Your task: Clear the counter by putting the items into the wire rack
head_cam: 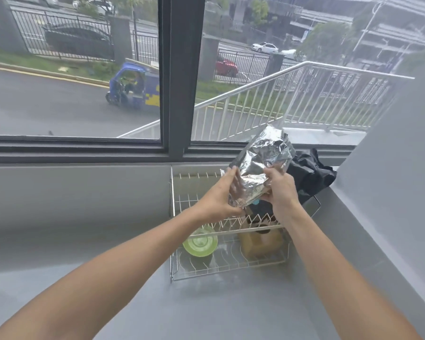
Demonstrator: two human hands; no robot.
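A crinkled silver foil bag [263,160] is held tilted above the wire rack [182,266], which stands on the grey counter [108,253]. My left hand [221,192] grips the bag's lower left edge. My right hand [280,187] grips its lower right side. Inside the rack, a green lid or dish [199,242] lies at the near left and an amber container [261,242] sits at the near right. Something dark with a blue spot [255,202] shows under the bag, mostly hidden.
A black crumpled bag or cloth [309,173] lies behind the rack on the right, beside a dark flat tray edge [313,204]. A grey wall [390,192] closes off the right side. The window sill [71,153] runs along the back.
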